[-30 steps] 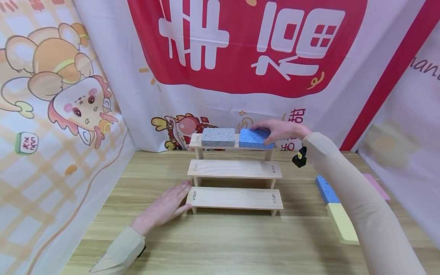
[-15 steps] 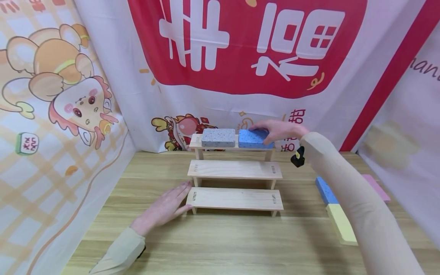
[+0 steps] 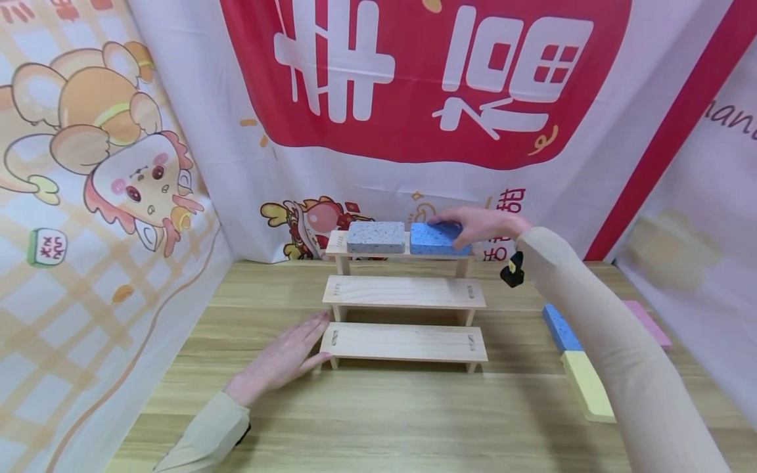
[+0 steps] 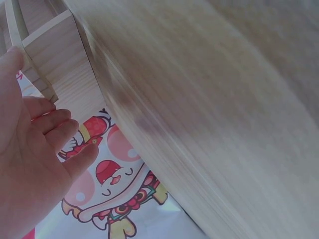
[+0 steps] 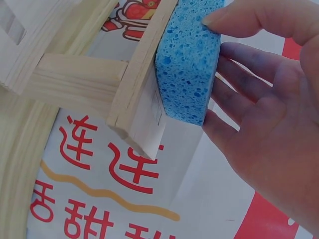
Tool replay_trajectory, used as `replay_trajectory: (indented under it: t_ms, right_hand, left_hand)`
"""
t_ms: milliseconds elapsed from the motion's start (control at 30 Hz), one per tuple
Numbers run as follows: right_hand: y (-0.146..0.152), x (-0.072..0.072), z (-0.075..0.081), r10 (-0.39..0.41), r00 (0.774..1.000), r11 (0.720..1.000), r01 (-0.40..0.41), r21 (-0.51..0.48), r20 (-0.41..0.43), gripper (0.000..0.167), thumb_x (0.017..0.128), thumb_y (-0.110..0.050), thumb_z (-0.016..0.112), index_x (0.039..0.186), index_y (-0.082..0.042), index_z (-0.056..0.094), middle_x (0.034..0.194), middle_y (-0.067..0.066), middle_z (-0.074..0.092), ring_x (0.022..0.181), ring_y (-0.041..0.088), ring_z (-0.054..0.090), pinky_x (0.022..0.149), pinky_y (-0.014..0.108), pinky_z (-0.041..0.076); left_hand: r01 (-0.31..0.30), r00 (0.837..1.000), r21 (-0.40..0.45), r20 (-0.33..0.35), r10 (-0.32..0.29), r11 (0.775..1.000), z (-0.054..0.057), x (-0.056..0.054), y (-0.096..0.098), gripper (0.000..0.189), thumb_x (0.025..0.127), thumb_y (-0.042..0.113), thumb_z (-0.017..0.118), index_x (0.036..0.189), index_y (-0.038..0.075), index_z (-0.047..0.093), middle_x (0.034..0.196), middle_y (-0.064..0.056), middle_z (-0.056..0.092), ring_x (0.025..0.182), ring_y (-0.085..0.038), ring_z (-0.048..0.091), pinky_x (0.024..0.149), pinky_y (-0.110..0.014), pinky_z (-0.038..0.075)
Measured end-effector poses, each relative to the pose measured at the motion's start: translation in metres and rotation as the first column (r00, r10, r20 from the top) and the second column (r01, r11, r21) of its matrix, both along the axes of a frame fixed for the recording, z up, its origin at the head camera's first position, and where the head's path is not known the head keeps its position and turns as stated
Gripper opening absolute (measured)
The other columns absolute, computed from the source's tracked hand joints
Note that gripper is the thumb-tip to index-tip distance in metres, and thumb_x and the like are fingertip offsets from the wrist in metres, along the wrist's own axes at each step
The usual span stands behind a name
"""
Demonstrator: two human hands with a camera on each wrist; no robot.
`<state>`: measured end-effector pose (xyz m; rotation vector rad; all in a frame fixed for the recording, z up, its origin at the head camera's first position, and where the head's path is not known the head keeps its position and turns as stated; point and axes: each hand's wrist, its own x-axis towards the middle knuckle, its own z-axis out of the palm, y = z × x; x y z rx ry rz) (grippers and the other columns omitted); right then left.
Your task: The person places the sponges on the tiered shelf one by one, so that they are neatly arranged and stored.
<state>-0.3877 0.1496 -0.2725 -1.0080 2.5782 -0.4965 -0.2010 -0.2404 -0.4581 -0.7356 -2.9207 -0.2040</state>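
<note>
A three-tier wooden step shelf [image 3: 405, 290] stands on the table. On its top tier a grey speckled sponge [image 3: 376, 237] lies at the left, with a blue sponge [image 3: 427, 240] beside it across a narrow gap. My right hand [image 3: 481, 223] holds the blue sponge at its right end; in the right wrist view the thumb is on one edge and the fingers lie along the broad face of the sponge [image 5: 189, 64]. My left hand [image 3: 280, 355] has its fingers extended, fingertips right at the left end of the shelf's lower tiers. The left wrist view shows that hand [image 4: 40, 144] beside the shelf's side [image 4: 67, 59].
To the right on the wooden table [image 3: 378, 420] lie another blue sponge [image 3: 560, 327], a pale yellow block [image 3: 588, 387] and a pink piece [image 3: 649, 323], partly hidden by the right forearm. Printed cloth [image 3: 426, 141] hangs behind and along both sides.
</note>
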Motion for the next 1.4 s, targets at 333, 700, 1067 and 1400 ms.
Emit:
replay_trajectory:
  t_ms: [333, 700, 1067, 1400]
  right_hand:
    - [0.007, 0.001, 0.001, 0.001, 1.0, 0.998, 0.001, -0.064, 0.031, 0.087, 0.081, -0.017, 0.078, 0.155, -0.019, 0.034, 0.161, 0.011, 0.031, 0.143, 0.036, 0.031, 0.118, 0.063, 0.033]
    - [0.026, 0.013, 0.005, -0.081, 0.997, 0.99, 0.081, -0.118, -0.001, 0.089, 0.081, -0.018, 0.08, 0.156, -0.023, 0.032, 0.161, 0.008, 0.032, 0.144, 0.033, 0.033, 0.115, 0.064, 0.035]
    - [0.06, 0.037, -0.002, -0.106, 0.992, 0.972, 0.088, -0.217, -0.073, 0.081, 0.083, -0.021, 0.078, 0.153, -0.017, 0.037, 0.157, 0.012, 0.038, 0.142, 0.034, 0.038, 0.109, 0.065, 0.043]
    - [0.098, 0.059, -0.021, -0.212, 0.972, 0.934, 0.172, -0.312, -0.099, 0.077, 0.085, -0.025, 0.076, 0.152, -0.018, 0.038, 0.156, 0.011, 0.041, 0.141, 0.034, 0.04, 0.11, 0.068, 0.04]
  left_hand:
    - [0.003, 1.0, 0.01, 0.005, -0.003, 1.0, 0.001, 0.001, 0.0, 0.076, 0.099, 0.048, 0.055, 0.152, -0.002, 0.034, 0.157, -0.021, 0.037, 0.145, -0.035, 0.04, 0.117, -0.054, 0.039]
    - [0.013, 1.0, 0.012, -0.007, -0.013, 1.0, 0.001, 0.0, 0.001, 0.075, 0.099, 0.048, 0.054, 0.151, -0.002, 0.035, 0.157, -0.021, 0.038, 0.144, -0.036, 0.041, 0.116, -0.054, 0.04]
    - [0.001, 1.0, 0.018, 0.015, -0.002, 1.0, 0.0, 0.001, 0.002, 0.075, 0.099, 0.049, 0.053, 0.152, -0.002, 0.034, 0.158, -0.02, 0.036, 0.145, -0.036, 0.041, 0.117, -0.054, 0.039]
    - [0.012, 1.0, 0.025, -0.001, -0.012, 1.0, 0.0, 0.0, 0.003, 0.075, 0.1, 0.048, 0.053, 0.151, -0.003, 0.035, 0.158, -0.021, 0.037, 0.144, -0.037, 0.042, 0.117, -0.055, 0.038]
